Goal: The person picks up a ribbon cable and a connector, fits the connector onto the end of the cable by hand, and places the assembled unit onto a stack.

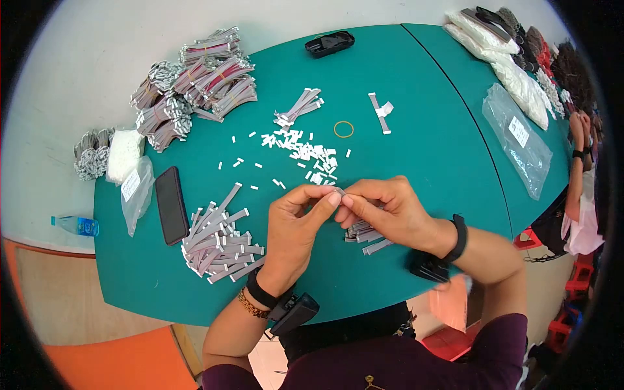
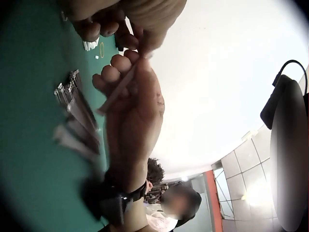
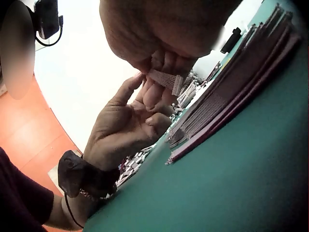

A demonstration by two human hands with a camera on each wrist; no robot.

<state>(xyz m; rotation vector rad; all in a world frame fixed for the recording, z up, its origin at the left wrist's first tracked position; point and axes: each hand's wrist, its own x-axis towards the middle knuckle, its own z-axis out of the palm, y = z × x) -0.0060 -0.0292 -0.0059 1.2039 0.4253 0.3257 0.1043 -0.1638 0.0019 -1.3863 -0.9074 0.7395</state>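
Note:
Over the green table, both hands meet at one short grey ribbon cable [image 3: 164, 79] with a connector at its end. My left hand [image 1: 290, 224] pinches it between thumb and forefinger. From the other side my right hand [image 1: 395, 209] pinches it too, and the cable's tail runs across that palm in the left wrist view. The fingertips hide much of it. Beneath the right hand lies a small bunch of ribbon cables [image 1: 372, 246]. A loose heap of similar cables [image 1: 221, 250] spreads left of the left hand. Just beyond the fingertips are many small white pieces [image 1: 312, 154].
Banded cable bundles [image 1: 211, 81] are stacked at the back left. A phone [image 1: 171, 205] lies left of the loose heap. Farther back are a few cables [image 1: 302, 107], a rubber band [image 1: 344, 129], a taped cable [image 1: 380, 114] and a black device [image 1: 330, 43]. A plastic bag [image 1: 517, 140] lies right.

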